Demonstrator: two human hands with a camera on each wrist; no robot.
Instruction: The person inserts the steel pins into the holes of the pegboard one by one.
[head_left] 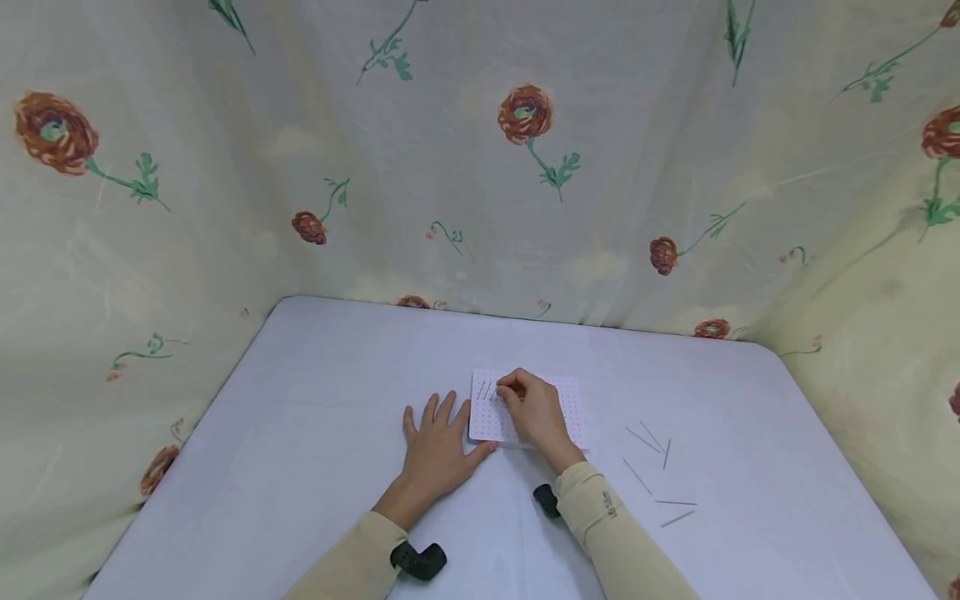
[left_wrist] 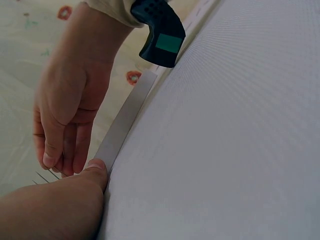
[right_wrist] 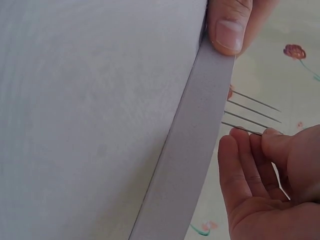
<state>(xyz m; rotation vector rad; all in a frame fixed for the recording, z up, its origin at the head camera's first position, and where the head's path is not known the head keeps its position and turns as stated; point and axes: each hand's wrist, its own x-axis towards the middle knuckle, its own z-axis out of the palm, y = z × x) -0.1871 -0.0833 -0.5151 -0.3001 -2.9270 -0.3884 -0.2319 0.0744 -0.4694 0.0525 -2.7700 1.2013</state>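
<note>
Lying flat on the white table [head_left: 315,433], near its middle: a white dotted board [head_left: 570,400] (thick enough to show a grey edge in both wrist views).

Resting at the board's left edge: the left hand [head_left: 438,446], palm down on the table, fingers straight and spread, gripping nothing, with its thumb [right_wrist: 227,30] pressing against the board's near edge.

Hovering over the board's left part: the right hand [head_left: 534,410], fingers curled together, thumb and fingertips pinching a thin metal pin [right_wrist: 242,129] that is sticking out of the board's face.

Standing just beside the pinched pin, toward the board's left edge: three more pins [head_left: 485,390], all planted in the board and leaning the same way.

Lying loose on the table to the right of the board, well apart from it: several spare pins [head_left: 651,437], scattered at different angles, none being touched.

Showing on both arms, nearer than the board: beige sleeves [head_left: 611,533] and black wrist mounts [head_left: 418,560].

Hanging behind and to either side of the table, beyond the board: a pale curtain [head_left: 525,117] printed with red flowers and green stems.
</note>
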